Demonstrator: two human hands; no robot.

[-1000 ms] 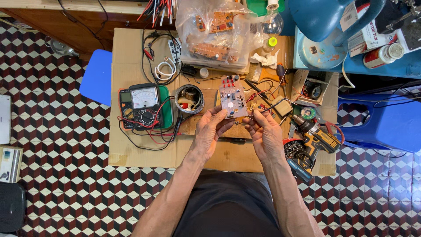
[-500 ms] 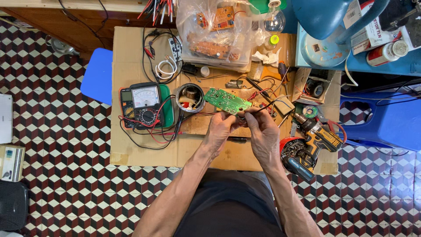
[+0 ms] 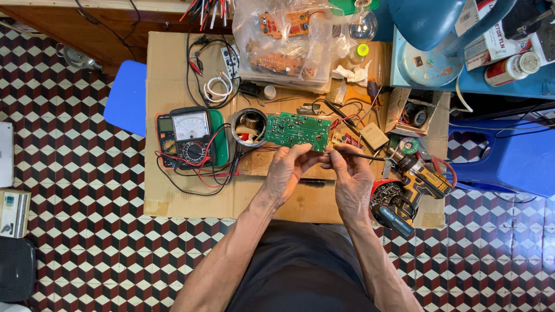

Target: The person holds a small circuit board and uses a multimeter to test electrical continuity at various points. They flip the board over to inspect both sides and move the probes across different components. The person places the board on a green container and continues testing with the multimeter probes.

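Observation:
A green circuit board (image 3: 297, 129) shows its solder side, held above a cardboard-covered worktop (image 3: 191, 196). My left hand (image 3: 287, 173) pinches the board's near edge between thumb and fingers. My right hand (image 3: 350, 176) is beside it at the board's right corner, fingers closed on a thin black lead or probe (image 3: 361, 154) that runs off to the right. Red and black wires hang from the board's right end.
Analog multimeter (image 3: 189, 136) with red leads sits left of the board, a round tin (image 3: 248, 125) next to it. A yellow-black cordless drill (image 3: 416, 182) lies right. Plastic bags of boards (image 3: 286, 40) at the back. Blue stools (image 3: 124, 95) flank the worktop on a checkered floor.
The board has been flipped from its white component side to its green solder side, and both hands have shifted slightly toward me and to the right.

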